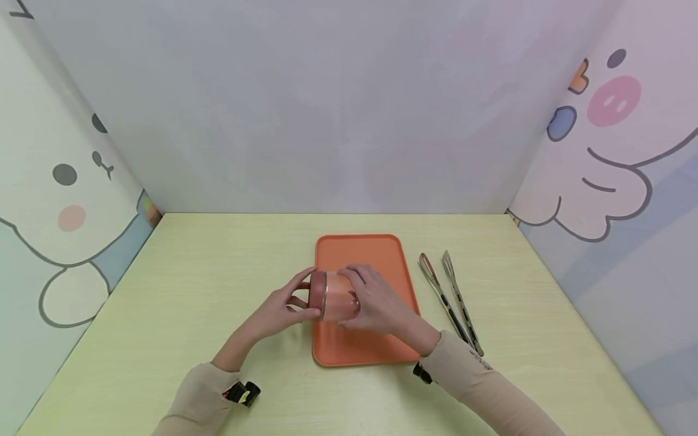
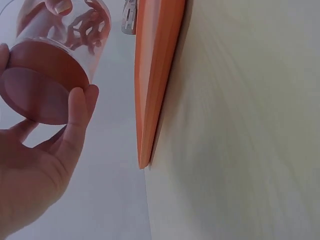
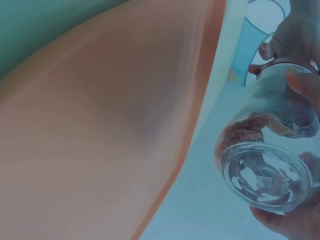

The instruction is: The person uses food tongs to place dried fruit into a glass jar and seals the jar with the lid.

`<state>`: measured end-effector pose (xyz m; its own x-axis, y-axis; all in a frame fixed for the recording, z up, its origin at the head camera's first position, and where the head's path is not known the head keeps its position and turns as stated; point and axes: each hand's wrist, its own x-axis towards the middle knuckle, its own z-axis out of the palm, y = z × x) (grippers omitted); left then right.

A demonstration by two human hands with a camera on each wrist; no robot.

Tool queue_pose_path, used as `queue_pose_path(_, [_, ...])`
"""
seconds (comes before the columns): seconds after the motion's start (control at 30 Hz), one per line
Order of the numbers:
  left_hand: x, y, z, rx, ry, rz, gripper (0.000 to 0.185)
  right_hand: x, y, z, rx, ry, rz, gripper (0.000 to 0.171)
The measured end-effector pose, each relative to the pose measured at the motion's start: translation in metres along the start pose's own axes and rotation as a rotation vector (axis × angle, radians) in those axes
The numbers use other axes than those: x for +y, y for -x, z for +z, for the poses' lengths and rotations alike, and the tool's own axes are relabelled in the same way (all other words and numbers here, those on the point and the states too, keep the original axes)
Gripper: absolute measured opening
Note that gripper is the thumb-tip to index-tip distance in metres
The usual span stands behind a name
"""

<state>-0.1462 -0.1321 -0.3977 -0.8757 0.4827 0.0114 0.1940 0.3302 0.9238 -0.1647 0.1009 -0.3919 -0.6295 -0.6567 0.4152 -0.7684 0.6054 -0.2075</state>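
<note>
A clear jar (image 1: 339,298) with a reddish-brown lid (image 1: 317,295) lies sideways in the air over an orange tray (image 1: 360,249). My left hand (image 1: 279,310) grips the lid, fingers and thumb spread round its rim; the left wrist view shows the lid's flat top (image 2: 35,95). From the other end my right hand (image 1: 377,303) holds the jar's body near its base. Curled brown pieces (image 3: 245,132) show through the glass in the right wrist view, close to the round bottom. The right palm is partly hidden behind the jar there.
Metal tongs (image 1: 462,303) with dark grips lie right of the tray, their lower end close by the right sleeve (image 1: 463,369). The pale wooden table (image 1: 234,254) meets a plain back wall (image 1: 327,121). Cartoon-printed panels (image 1: 611,151) stand on both sides.
</note>
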Motion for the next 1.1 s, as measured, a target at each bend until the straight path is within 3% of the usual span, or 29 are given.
queue_pose_path(0.13, [-0.0114,-0.0026,-0.0006,0.003,-0.047,0.059,0.08,0.0006,-0.0002,0.0002,-0.009,-0.004,0.005,0.082])
queue_pose_path(0.47, [-0.0093,-0.0006,-0.0027,-0.007,-0.13,0.129,0.085,-0.0002,-0.001,-0.0004,-0.022,-0.027,0.017,0.083])
queue_pose_path(0.57, [-0.009,-0.0004,-0.0024,0.003,-0.098,0.1,0.087,-0.0006,-0.001,0.0,-0.032,-0.028,0.019,0.083])
queue_pose_path(0.83, [-0.0073,-0.005,-0.0006,0.101,0.068,-0.106,0.07,-0.0011,-0.0014,0.0004,-0.023,-0.032,0.02,0.083])
queue_pose_path(1.1, [-0.0073,-0.0075,0.0025,0.137,0.145,-0.177,0.057,-0.0011,-0.0005,0.0011,-0.005,-0.023,-0.003,0.082])
